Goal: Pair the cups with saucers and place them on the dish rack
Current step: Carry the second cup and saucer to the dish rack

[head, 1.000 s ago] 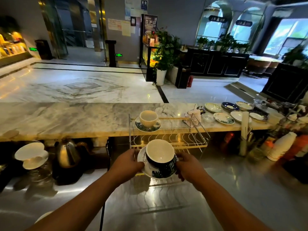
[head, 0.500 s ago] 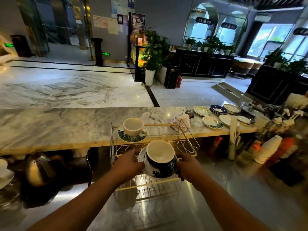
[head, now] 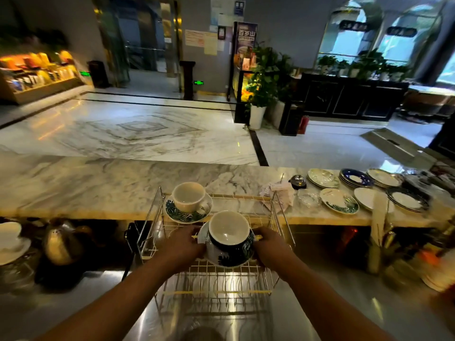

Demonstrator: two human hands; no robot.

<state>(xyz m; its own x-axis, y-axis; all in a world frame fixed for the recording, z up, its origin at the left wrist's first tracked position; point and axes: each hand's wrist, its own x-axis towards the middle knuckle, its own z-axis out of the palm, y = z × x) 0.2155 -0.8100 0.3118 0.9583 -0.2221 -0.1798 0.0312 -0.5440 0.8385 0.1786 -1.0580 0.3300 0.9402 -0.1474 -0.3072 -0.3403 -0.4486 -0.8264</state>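
A dark blue leaf-patterned cup [head: 229, 244] stands on a white saucer [head: 202, 234] that I hold over the wire dish rack [head: 216, 276]. My left hand [head: 181, 244] grips the saucer's left edge and my right hand [head: 269, 244] grips its right edge. At the rack's far left corner a white cup [head: 188, 196] rests on a green leaf-patterned saucer [head: 188, 214]. Whether the held saucer touches the rack wires cannot be told.
On the marble counter [head: 98, 185] to the right lie several loose saucers [head: 338, 200], a glass ashtray [head: 307, 198] and a small bell [head: 297, 181]. A metal kettle [head: 65, 243] and white dishes [head: 11, 242] sit at left; bottles and cups crowd the right.
The cup and saucer stay held in both hands and have moved a little farther in over the rack. The camera has swung left, so the scene has shifted in the frame.
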